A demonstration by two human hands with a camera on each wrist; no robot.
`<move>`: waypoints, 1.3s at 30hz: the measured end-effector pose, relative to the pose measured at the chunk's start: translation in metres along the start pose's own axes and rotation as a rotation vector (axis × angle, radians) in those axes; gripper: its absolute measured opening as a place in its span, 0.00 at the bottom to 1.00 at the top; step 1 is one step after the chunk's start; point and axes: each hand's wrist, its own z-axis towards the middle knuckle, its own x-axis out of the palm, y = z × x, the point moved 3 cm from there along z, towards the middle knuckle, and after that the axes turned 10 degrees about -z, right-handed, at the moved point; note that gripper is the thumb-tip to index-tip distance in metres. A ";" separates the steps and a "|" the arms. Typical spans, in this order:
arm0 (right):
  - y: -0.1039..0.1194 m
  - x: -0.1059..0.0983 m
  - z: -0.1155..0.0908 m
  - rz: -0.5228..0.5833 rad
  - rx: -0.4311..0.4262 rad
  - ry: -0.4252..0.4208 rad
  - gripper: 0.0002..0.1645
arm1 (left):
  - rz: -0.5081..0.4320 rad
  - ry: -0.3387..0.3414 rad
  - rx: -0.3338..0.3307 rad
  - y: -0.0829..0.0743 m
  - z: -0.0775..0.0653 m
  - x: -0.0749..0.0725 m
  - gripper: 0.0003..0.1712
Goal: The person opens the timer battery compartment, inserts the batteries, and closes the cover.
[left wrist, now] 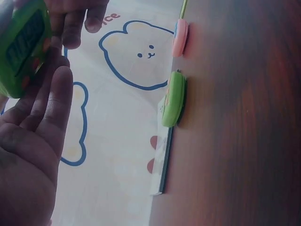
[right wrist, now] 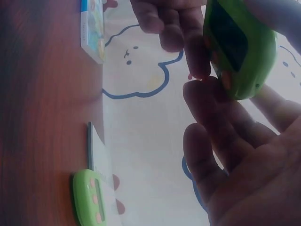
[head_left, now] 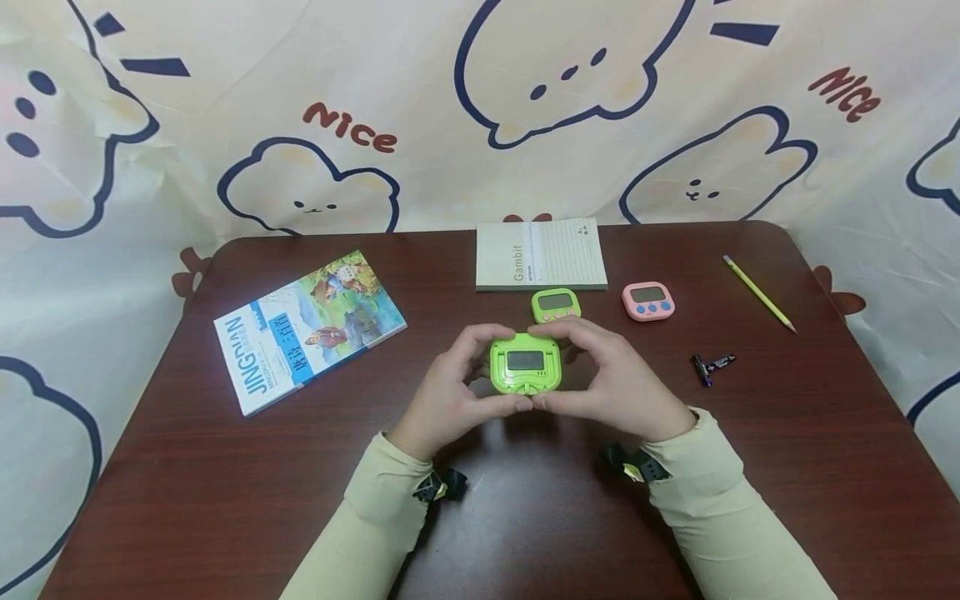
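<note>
Above the middle of the table, both hands hold a green digital timer (head_left: 526,364). My left hand (head_left: 461,387) pinches its left side, thumb at the lower edge and index finger at the top corner. My right hand (head_left: 611,375) grips the right side the same way, and the two thumb tips come close together below it. A dark rectangle on a green face points at the head camera. In the left wrist view, the timer's (left wrist: 26,49) other face shows a screen with digits and orange buttons. Just behind the hands lies a second green timer (head_left: 556,305).
A pink timer (head_left: 648,301) lies to the right, near a small black T-shaped item (head_left: 711,367) and a yellow pencil (head_left: 759,293). At the back edge is a Gambit notebook (head_left: 555,258). A colourful book (head_left: 311,333) lies at the left. A patterned cloth (head_left: 435,192) hangs behind the table.
</note>
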 end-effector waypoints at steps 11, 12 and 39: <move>-0.011 0.003 0.001 0.204 0.174 0.065 0.31 | 0.207 -0.006 0.082 0.000 0.002 -0.002 0.39; -0.012 0.003 0.001 0.226 0.189 0.070 0.30 | 0.210 -0.008 0.093 0.000 0.003 -0.002 0.38; -0.021 0.011 0.005 0.333 0.301 0.187 0.20 | 0.208 -0.097 0.125 0.001 0.001 -0.006 0.17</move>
